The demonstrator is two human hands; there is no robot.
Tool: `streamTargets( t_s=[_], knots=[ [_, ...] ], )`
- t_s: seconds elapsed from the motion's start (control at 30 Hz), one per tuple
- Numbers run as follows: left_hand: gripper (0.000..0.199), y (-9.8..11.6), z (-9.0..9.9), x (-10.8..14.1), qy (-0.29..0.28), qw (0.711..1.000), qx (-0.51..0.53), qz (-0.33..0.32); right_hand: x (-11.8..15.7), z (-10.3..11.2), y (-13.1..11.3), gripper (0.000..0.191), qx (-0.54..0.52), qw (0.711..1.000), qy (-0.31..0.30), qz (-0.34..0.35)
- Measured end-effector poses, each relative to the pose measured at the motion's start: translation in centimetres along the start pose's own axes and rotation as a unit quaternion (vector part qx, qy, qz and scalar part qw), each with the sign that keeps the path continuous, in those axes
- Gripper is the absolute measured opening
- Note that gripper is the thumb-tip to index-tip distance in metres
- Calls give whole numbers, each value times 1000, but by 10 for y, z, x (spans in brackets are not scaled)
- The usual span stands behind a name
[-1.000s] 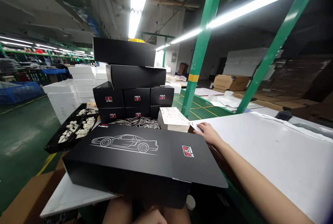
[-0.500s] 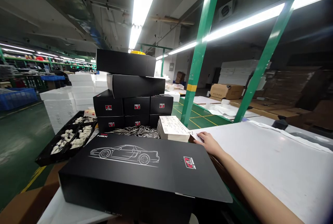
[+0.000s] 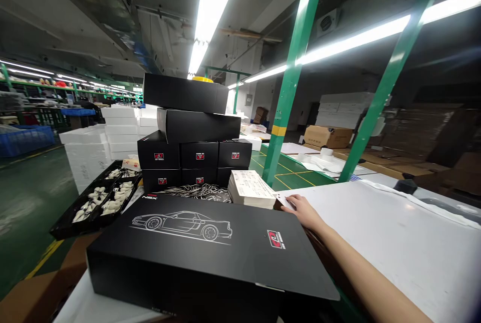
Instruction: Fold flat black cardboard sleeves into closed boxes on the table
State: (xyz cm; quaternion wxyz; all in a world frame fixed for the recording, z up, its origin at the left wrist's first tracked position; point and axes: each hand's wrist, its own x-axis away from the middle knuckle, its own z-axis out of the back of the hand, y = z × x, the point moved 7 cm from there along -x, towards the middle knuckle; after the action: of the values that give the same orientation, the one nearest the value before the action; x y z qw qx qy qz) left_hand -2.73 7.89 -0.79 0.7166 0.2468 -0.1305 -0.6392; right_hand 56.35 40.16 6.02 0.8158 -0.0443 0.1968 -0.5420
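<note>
My right hand (image 3: pixel 303 211) reaches in from the right, past the far right corner of a large black box (image 3: pixel 180 258). Its fingers are closed on the edge of a small white card (image 3: pixel 286 202) with dark marks; part of the grip is hidden. The box lies flat in front of me, with a white line drawing of a car, NSX lettering and a red logo on top. Just left of the card stands a stack of white printed sheets (image 3: pixel 251 188). My left hand is not in view.
Several black boxes (image 3: pixel 199 155) are piled behind, a yellow tape roll (image 3: pixel 203 79) on top. A heap of thin dark and pale strips (image 3: pixel 199 192) lies before them. Left is a black tray (image 3: pixel 67 225) of white-wrapped pieces. A white table (image 3: pixel 383 233) and green posts (image 3: pixel 287 82) are right.
The view has shifted slightly, so everything sits a little lower and further right. My right hand stays at the white card beside the printed stack.
</note>
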Motion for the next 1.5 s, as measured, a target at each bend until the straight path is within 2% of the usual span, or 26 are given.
streamTargets(
  t_s=[0.3,0.53,0.9,1.13,1.33,1.5],
  knots=[
    [59,-12,3,-3,32,999,-14,14,0,0,0,43,-6,1000,-4,-1],
    [63,-13,0,-1,21,998,-41,31,1,0,0,41,-6,1000,-4,-4],
    [55,2,-2,-3,-1,999,44,-9,1,0,-1,41,-7,1000,-4,-4],
    [56,2,-1,-2,-22,1000,-7,16,2,1,-3,42,-7,1000,-7,0],
    [61,-4,-1,-1,22,999,-18,18,2,2,-4,41,-6,1000,-8,-3],
    [55,-11,3,-3,58,998,-11,-3,3,3,-5,39,-5,1000,-9,-2]
  ],
)
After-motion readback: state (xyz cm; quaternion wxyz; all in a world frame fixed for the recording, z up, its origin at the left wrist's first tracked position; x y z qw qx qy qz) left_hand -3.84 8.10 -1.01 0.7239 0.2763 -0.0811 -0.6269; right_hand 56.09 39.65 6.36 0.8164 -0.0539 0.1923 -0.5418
